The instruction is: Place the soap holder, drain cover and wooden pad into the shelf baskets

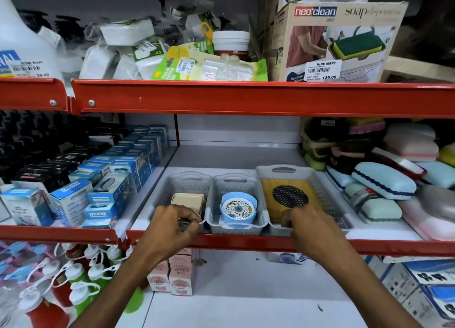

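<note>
Three white perforated baskets stand side by side on the middle shelf. The left basket [172, 187] holds a cream soap holder [187, 199]. In the middle basket [261, 219] lies a blue round holder with a floral disc [237, 208]. The right basket [327, 199] holds the wooden pad [268, 192] with a black round drain cover [290, 196] lying on it. My left hand [172, 225] grips the front rim of the left basket. My right hand [307, 225] grips the front rim of the right basket.
Blue epilator boxes [103, 192] crowd the shelf to the left of the baskets. Pastel soap cases and sponges [384, 184] pile up on the right. The red shelf edge [246, 241] runs under my hands. A soap dispenser box [339, 41] sits on the upper shelf.
</note>
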A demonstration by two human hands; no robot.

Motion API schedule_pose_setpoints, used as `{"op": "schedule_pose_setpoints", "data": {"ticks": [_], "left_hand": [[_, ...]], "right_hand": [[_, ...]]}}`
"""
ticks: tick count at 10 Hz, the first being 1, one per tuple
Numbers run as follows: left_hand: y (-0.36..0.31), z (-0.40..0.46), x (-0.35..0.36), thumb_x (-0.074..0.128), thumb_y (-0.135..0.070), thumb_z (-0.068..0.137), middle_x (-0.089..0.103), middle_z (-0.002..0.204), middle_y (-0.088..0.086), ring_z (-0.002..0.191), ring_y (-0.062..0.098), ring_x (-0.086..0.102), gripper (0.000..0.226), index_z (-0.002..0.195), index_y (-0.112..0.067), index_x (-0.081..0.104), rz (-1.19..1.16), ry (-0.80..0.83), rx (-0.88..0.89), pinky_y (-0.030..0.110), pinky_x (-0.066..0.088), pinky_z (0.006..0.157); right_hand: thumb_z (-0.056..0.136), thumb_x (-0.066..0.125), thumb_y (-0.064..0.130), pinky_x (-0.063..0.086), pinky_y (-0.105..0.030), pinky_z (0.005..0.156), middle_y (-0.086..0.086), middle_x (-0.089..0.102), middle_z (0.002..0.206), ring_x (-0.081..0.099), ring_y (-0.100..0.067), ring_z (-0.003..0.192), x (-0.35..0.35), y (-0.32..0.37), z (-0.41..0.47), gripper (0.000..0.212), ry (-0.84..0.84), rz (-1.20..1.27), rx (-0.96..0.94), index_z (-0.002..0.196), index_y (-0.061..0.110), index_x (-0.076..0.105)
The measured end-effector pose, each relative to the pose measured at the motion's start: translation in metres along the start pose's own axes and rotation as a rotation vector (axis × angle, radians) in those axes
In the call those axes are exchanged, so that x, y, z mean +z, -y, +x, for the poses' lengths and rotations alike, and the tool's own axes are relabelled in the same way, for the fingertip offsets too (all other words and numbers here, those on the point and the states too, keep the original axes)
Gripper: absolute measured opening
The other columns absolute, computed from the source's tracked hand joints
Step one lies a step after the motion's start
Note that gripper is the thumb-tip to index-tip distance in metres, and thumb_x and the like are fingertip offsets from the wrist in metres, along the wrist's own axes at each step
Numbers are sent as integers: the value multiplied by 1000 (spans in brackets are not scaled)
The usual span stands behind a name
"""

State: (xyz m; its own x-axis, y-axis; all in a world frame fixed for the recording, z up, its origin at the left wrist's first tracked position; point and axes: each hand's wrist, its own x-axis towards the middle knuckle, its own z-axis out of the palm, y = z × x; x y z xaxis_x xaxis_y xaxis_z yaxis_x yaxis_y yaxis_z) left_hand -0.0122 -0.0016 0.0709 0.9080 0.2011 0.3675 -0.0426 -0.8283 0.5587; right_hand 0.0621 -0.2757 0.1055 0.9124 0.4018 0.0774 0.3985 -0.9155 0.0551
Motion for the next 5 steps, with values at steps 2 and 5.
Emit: {"op": "schedule_pose_setpoints", "data": {"ticks": [2, 5], "left_hand": [[-4, -1, -5, 64, -24, 81, 76, 103, -7, 93, -1, 63, 24, 100, -21, 79, 71, -42, 87, 27, 55, 91], [-97, 27, -77, 63, -22, 86, 60, 139, 13, 131, 28, 54, 41, 123, -5, 68, 374, -769, 717, 61, 37, 113]], "right_hand": [[84, 61, 10, 54, -33, 80, 1, 69, 115, 65, -22, 102, -13, 2, -11, 35, -87, 59, -62, 113, 29, 70], [85, 62, 17, 50, -46, 94, -9, 66, 129, 59, -30, 116, -97, 13, -9, 42, -1138, 240, -247, 126, 12, 66]]}}
